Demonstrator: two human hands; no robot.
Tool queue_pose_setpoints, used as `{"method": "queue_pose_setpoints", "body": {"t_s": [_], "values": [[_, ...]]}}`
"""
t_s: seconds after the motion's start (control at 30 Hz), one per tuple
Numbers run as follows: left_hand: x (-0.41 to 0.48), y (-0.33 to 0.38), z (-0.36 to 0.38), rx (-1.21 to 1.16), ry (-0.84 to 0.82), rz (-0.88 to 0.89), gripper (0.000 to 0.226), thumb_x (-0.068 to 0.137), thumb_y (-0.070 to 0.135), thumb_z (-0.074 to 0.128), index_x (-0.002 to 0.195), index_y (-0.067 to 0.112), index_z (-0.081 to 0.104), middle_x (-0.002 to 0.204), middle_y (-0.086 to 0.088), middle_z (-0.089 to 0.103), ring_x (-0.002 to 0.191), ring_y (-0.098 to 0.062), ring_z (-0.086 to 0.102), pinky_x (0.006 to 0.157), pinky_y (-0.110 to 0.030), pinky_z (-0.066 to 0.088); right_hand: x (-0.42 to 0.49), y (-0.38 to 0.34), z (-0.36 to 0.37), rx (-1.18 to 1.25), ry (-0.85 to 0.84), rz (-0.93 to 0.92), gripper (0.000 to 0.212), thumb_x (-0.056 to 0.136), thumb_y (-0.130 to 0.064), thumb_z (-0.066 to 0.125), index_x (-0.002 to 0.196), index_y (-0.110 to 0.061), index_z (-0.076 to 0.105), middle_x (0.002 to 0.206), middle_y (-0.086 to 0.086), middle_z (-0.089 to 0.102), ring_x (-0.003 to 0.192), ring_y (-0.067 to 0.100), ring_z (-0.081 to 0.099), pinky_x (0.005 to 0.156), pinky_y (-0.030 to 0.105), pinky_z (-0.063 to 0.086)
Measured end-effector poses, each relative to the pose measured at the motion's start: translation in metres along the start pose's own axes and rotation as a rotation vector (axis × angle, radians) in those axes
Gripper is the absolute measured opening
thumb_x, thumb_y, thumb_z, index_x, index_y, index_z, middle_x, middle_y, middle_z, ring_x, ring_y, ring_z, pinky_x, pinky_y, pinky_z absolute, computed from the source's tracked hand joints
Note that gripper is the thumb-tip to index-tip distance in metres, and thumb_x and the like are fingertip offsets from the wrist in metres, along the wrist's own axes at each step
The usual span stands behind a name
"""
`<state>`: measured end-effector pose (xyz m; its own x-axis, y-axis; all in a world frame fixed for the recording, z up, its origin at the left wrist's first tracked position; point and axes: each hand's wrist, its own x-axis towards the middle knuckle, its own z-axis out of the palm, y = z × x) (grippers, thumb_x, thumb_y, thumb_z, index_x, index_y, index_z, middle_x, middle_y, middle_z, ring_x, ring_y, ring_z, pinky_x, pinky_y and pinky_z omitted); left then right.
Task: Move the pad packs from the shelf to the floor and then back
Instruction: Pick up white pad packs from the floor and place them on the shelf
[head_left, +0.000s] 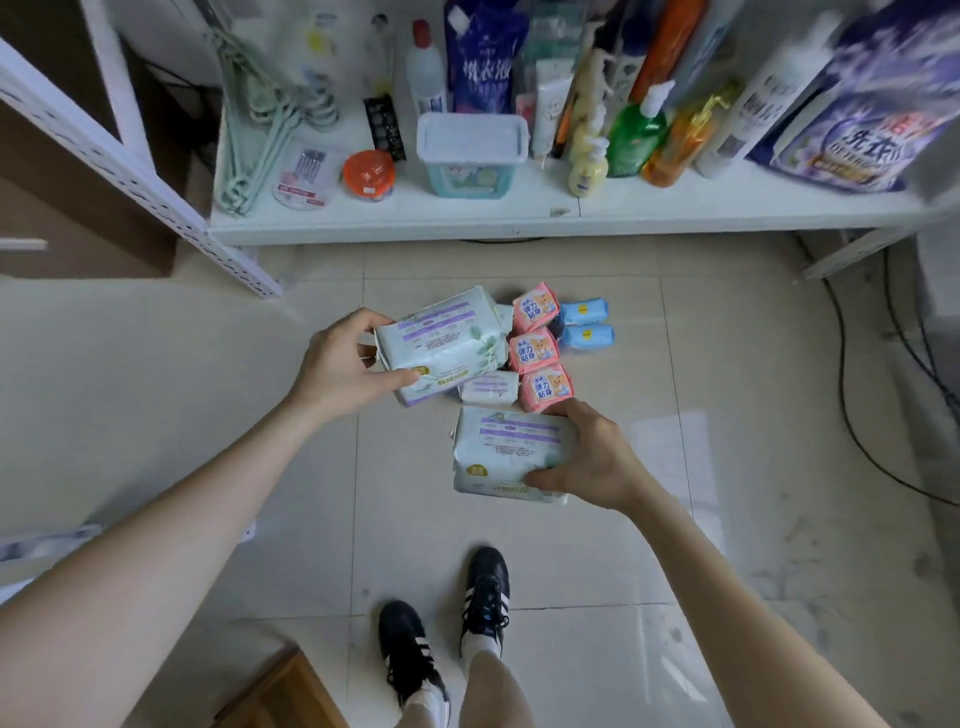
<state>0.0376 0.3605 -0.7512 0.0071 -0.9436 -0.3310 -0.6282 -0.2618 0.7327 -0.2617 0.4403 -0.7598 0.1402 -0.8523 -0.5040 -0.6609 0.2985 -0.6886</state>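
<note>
soft even daylight; glare on floor tiles (670, 452); edges bowed; shelf bottles (779, 93) blurred

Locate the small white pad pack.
Head view, centre: the small white pad pack lies on the floor, just left of the nearest pink pack, beyond the right hand's large pack.

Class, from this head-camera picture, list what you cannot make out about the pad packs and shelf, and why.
Head view only:
Small white pack: partly covered by the large pack in the left hand.
Underside of the second large pack in the right hand: hidden, so lifted or resting is unclear.
Small print on both: too small.
Shelf bottles: cut by top edge, blurred.
</note>
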Motion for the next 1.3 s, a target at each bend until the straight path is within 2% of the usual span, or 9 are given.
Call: {"method": "queue_pose_setpoints", "body": {"t_s": [0.2,0.37,0.5,0.67,0.83,0.97,1.07,1.2,1.3], "values": [[-0.028,0.085,-0.093,-0.028,0.013,0.066,0.065,0.049,0.042,0.089,0.106,0.029,0.059,0.112,0.005,0.067,0.092,-0.020,0.069,0.082,-0.046,0.057,-0.035,-0.088,-0.063,0.072,0.020,-0.041,0.064,0.051,-0.033,0.090,0.104,-0.033,0.055,0.094,-0.016,0.061,0.083,-0.001,0.059,0.063,0.011,0.044],[-0.059,0.149,-0.176,-0.008,0.074,0.145,0.052,0.059,0.029,0.092,0.100,0.027,0.060,0.108,0.005,0.069,0.088,-0.016,0.071,0.082,-0.044,0.057,-0.071,-0.171,-0.115,0.113,0.033,-0.147,0.071,0.045,-0.038,0.088,0.108,-0.021,0.060,0.098,-0.002,0.069,0.089,0.016,0.067,0.076,0.035,0.058],[-0.089,0.198,-0.244,-0.003,0.118,0.242,0.046,0.060,0.026,0.092,0.093,0.032,0.060,0.101,0.011,0.071,0.084,-0.008,0.071,0.072,-0.027,0.057,-0.101,-0.239,-0.154,0.091,0.040,-0.236,0.069,0.050,-0.033,0.091,0.110,-0.021,0.059,0.099,0.000,0.071,0.087,0.016,0.070,0.076,0.038,0.059],[-0.126,0.248,-0.327,-0.019,0.167,0.325,0.048,0.058,0.029,0.093,0.096,0.026,0.063,0.101,0.010,0.073,0.089,-0.012,0.070,0.084,-0.044,0.057,-0.136,-0.322,-0.187,0.047,0.070,-0.368,0.067,0.054,-0.030,0.093,0.111,-0.021,0.059,0.098,-0.001,0.072,0.082,0.012,0.071,0.075,0.038,0.060],[-0.167,0.287,-0.402,-0.016,0.221,0.422,0.054,0.047,0.052,0.088,0.092,0.034,0.065,0.099,0.011,0.071,0.080,-0.014,0.073,0.083,-0.049,0.056,-0.171,-0.397,-0.208,0.023,0.090,-0.497,0.066,0.056,-0.028,0.093,0.113,-0.020,0.060,0.090,-0.003,0.072,0.071,0.006,0.070,0.056,0.018,0.054],[-0.193,0.317,-0.454,-0.027,0.251,0.499,0.052,0.045,0.051,0.088,0.090,0.035,0.066,0.100,0.011,0.071,0.080,-0.016,0.074,0.082,-0.050,0.057,-0.195,-0.449,-0.225,0.008,0.121,-0.591,0.061,0.057,-0.030,0.091,0.108,-0.029,0.059,0.097,-0.004,0.071,0.081,0.011,0.071,0.069,0.028,0.059],[-0.204,0.341,-0.490,-0.045,0.290,0.554,0.055,0.044,0.050,0.089,0.091,0.031,0.067,0.101,0.008,0.071,0.082,-0.019,0.074,0.086,-0.049,0.056,-0.207,-0.485,-0.243,0.000,0.148,-0.640,0.062,0.060,-0.029,0.091,0.114,-0.022,0.061,0.100,-0.004,0.073,0.085,0.012,0.071,0.077,0.032,0.059],[-0.207,0.376,-0.530,-0.068,0.329,0.628,0.056,0.048,0.041,0.091,0.097,0.026,0.067,0.097,0.013,0.072,0.084,-0.019,0.074,0.088,-0.045,0.056,-0.220,-0.529,-0.271,-0.035,0.162,-0.716,0.059,0.057,-0.037,0.088,0.109,-0.019,0.064,0.096,-0.005,0.075,0.084,0.014,0.072,0.073,0.031,0.059],[-0.202,0.402,-0.556,-0.051,0.361,0.675,0.049,0.061,0.028,0.092,0.102,0.022,0.067,0.105,0.006,0.071,0.087,-0.019,0.073,0.091,-0.045,0.055,-0.224,-0.559,-0.294,-0.054,0.194,-0.777,0.058,0.055,-0.037,0.087,0.106,-0.018,0.066,0.095,-0.002,0.075,0.084,0.016,0.073,0.074,0.035,0.060]]}}
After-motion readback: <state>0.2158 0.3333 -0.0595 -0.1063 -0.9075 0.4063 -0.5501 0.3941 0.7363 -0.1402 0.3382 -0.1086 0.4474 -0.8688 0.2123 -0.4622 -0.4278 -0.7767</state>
